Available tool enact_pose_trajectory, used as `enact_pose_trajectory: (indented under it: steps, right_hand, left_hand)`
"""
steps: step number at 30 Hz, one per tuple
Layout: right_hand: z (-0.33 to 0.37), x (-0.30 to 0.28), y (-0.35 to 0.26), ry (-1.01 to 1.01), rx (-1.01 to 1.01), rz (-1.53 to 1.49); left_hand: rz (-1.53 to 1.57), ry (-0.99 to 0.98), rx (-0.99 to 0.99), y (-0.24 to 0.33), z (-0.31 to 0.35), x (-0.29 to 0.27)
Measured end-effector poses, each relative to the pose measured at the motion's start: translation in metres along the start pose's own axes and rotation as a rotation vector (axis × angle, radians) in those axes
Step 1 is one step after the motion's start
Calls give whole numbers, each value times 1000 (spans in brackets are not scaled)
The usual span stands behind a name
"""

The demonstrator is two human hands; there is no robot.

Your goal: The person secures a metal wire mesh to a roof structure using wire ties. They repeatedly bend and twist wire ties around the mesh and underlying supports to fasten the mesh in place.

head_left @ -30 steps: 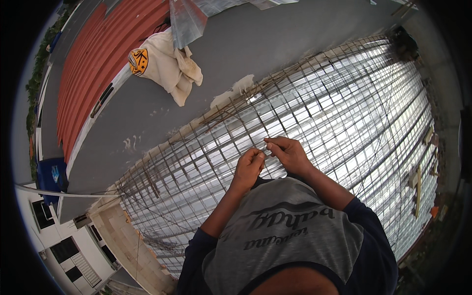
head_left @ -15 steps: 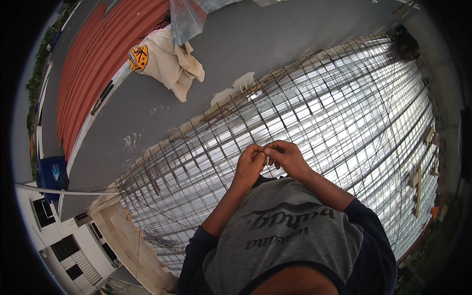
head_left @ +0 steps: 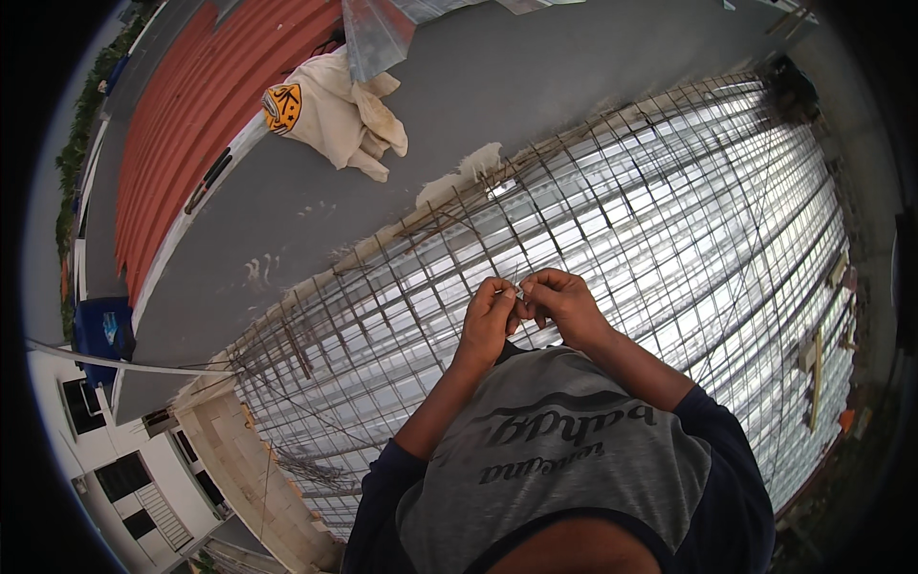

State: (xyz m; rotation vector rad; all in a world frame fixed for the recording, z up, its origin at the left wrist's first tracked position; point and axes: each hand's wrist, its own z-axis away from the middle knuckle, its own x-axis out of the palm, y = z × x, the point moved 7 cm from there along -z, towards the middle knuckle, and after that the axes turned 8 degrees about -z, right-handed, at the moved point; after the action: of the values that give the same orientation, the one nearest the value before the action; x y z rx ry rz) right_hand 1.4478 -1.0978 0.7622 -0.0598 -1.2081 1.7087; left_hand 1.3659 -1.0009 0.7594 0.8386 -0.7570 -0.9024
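My left hand (head_left: 491,314) and my right hand (head_left: 564,304) meet in front of my chest, with bent fingers and pinched fingertips. Between them shows a thin, pale, wire-like strand (head_left: 517,277), too small to make out well. Both hands are held over a rebar mesh (head_left: 421,306) of crossed dark bars. Beneath the mesh lies shiny ribbed metal decking (head_left: 660,239). Neither hand appears to touch the bars. My fingers partly hide the strand.
Along the far side runs a grey ledge (head_left: 287,215), with a cream cloth (head_left: 330,110) and sheet metal (head_left: 378,33). Beyond it is a red corrugated roof (head_left: 206,124). A blue container (head_left: 100,335) is at left. Loose rods (head_left: 316,469) lie on the mesh's near-left part.
The fingers of both hands have shifted slightly against each other, and a thin strand now shows above them. The view has moved a little; the cloth appears slightly farther right.
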Motion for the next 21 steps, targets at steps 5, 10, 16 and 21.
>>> enact_pose_trajectory:
  steps: [5, 10, 16, 21]
  right_hand:
    - [0, 1, 6, -43, 18, -6]
    - [2, 10, 3, -41, 20, -10]
    - [5, 11, -2, -54, -19, 0]
    - [6, 10, 1, -131, 17, -108]
  left_hand:
    - [-6, 1, -11, -3, 4, -3]
    - [-127, -19, 22, -5, 4, -3]
    - [-39, -56, -5, 0, 6, 1]
    - [107, -141, 18, -3, 6, 5]
